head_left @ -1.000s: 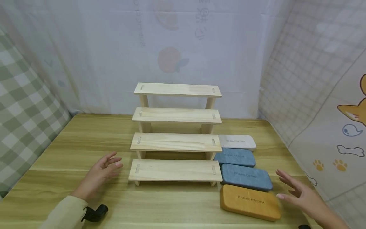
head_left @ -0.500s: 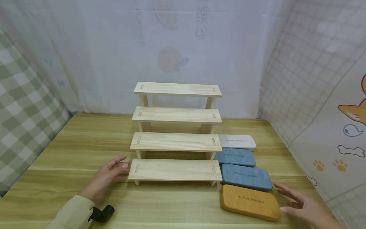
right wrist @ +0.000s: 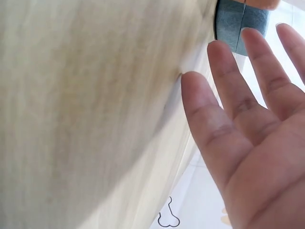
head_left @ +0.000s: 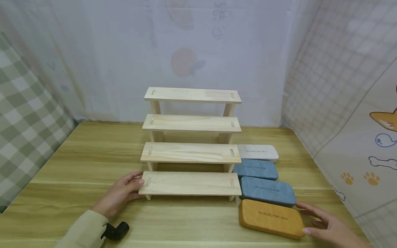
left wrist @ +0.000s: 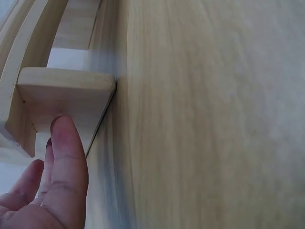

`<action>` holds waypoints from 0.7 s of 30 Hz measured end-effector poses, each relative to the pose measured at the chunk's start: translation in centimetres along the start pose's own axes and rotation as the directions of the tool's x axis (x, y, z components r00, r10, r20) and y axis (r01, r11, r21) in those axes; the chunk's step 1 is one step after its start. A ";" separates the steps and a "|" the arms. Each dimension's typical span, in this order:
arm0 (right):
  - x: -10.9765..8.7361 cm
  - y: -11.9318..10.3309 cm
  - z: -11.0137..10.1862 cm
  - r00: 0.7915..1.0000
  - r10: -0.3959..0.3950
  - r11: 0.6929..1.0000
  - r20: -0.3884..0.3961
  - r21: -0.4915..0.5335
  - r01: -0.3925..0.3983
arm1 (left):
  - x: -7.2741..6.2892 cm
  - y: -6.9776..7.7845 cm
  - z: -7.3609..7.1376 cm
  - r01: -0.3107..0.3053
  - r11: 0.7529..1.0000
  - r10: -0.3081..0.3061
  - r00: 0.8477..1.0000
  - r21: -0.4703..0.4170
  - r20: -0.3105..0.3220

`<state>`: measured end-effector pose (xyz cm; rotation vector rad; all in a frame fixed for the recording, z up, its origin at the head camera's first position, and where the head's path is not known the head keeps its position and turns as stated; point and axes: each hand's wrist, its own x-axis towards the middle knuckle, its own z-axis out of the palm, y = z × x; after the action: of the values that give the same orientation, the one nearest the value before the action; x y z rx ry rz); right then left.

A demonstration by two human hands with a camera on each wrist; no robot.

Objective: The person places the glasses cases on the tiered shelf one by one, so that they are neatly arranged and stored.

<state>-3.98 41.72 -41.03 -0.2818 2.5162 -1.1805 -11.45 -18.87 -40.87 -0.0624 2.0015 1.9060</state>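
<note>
A pale wooden four-tier step stand (head_left: 190, 183) stands upright in the middle of the table. At the left end of its lowest tier is my left hand (head_left: 122, 193), thumb at the board's edge. In the left wrist view, its straight fingers (left wrist: 68, 164) reach toward the side leg (left wrist: 66, 83) under that tier. My right hand (head_left: 325, 225) is beside the right end of an orange case (head_left: 271, 220) lettered "REFUELING FOR CHINA", its thumb right at the case's corner. The right wrist view shows its fingers (right wrist: 233, 78) spread and relaxed, with a blue case (right wrist: 238, 24) past the fingertips.
Behind the orange case lie two blue cases (head_left: 267, 190) and a white case (head_left: 258, 152), in a row along the stand's right side. A white curtain (head_left: 124, 62) backs the table (head_left: 93, 148). Checked cloth (head_left: 24, 113) hangs left, a printed sheet (head_left: 347, 148) right.
My left hand has moved right to the stand's lowest tier. The right hand has come down and now sits by the orange case's right end. The stand and cases stay put.
</note>
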 end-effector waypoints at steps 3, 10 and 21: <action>0.2 -0.1 0.0 1.000 0.016 1.000 0.026 0.006 -0.016 | 0.2 0.1 0.1 0.004 1.000 -0.004 1.000 -0.007 0.008; 0.4 -0.5 -0.1 0.989 0.105 0.994 0.100 -0.029 -0.103 | 0.5 -0.2 0.1 0.008 1.000 -0.007 0.999 -0.018 0.037; 0.7 -0.2 0.8 0.999 -0.039 0.977 0.032 -0.210 0.045 | 0.9 0.1 -0.1 0.031 0.999 -0.028 0.997 -0.042 0.072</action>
<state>-4.30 40.82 -41.50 -0.4030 2.6248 -0.9178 -12.32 -18.76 -41.01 -0.0345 1.9035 1.9061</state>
